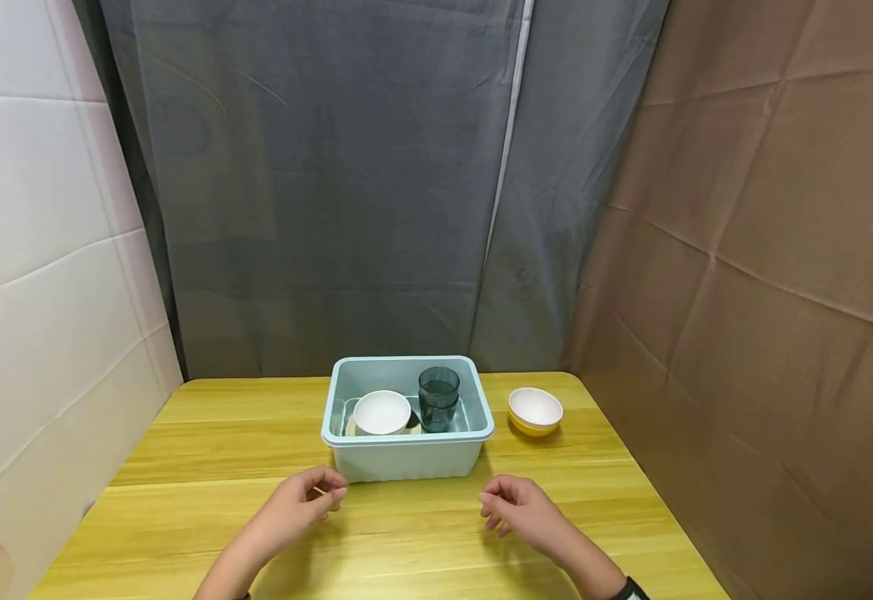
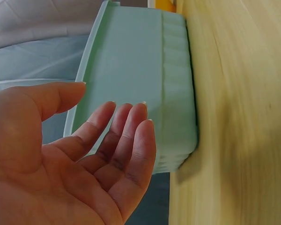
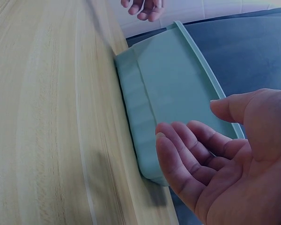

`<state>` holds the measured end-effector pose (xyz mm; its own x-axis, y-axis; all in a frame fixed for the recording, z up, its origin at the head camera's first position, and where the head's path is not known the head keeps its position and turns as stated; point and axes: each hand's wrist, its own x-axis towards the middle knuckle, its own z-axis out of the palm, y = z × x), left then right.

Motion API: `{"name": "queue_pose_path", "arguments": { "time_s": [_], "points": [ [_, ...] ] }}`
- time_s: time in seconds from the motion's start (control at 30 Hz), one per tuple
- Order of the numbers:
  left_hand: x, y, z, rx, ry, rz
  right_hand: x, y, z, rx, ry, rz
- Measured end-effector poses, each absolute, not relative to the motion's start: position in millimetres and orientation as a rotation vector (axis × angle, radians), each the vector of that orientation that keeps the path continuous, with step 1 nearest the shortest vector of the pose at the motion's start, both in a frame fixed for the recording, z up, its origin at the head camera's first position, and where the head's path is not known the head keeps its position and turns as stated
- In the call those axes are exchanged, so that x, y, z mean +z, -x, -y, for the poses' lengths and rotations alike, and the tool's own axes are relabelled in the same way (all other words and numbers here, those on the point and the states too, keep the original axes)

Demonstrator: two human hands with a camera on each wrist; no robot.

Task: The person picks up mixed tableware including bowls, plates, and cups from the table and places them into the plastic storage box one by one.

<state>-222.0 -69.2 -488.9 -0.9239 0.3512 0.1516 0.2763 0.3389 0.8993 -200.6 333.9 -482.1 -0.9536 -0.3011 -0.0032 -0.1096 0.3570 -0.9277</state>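
Note:
A light blue-green plastic basin stands at the back middle of the table. Inside it are a white bowl and a dark see-through cup, perhaps two stacked; something pale and dark beneath them is mostly hidden. My left hand hovers by the basin's front left corner, fingers loosely bent and holding nothing. Off the front right corner, my right hand hangs likewise, its palm bare in the right wrist view. To the basin's right sits a bowl, white inside and yellow outside.
The wooden table has rounded back corners. Grey cloth hangs behind it, white cloth on the left and brown cloth on the right. A dark band circles the right wrist.

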Motion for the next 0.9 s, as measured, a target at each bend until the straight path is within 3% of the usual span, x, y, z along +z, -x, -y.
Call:
{"name": "queue_pose_path", "arguments": {
  "time_s": [0.67,0.9],
  "points": [
    [-489,219,66,1.680,-0.567,-2.488,-483,203,-336,-1.658,0.358,-2.433],
    [-490,220,68,1.675,-0.573,-2.496,-475,222,-354,-1.634,0.273,-2.577]
  ]
}}
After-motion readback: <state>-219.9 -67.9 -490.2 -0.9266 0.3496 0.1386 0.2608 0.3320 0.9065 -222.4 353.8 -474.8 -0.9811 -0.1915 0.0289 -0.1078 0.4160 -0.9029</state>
